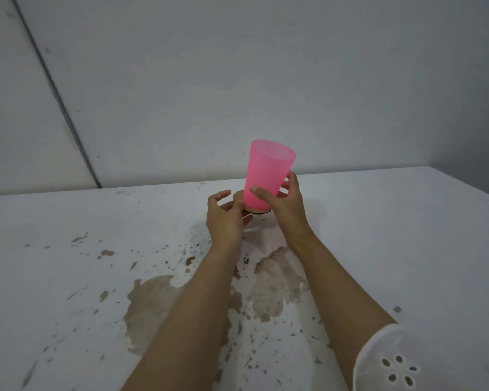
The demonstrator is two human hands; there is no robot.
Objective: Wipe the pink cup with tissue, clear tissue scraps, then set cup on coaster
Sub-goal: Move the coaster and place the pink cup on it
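My right hand [283,201] grips the pink plastic cup [267,170] near its base, thumb on the near side and fingers round the far side. The cup is mouth up, tilted slightly, with its base on or just above a round brown coaster [239,196]. My left hand [225,217] holds the coaster's near left edge, fingers loosely curled. The coaster seems lifted a little above the table, with a shadow under it. No tissue shows in view.
The white table [407,235] is worn, with brown patches of peeled paint [150,300] and specks near the front. A grey-white wall [237,80] rises right behind it. The table's far right corner [435,167] is in view.
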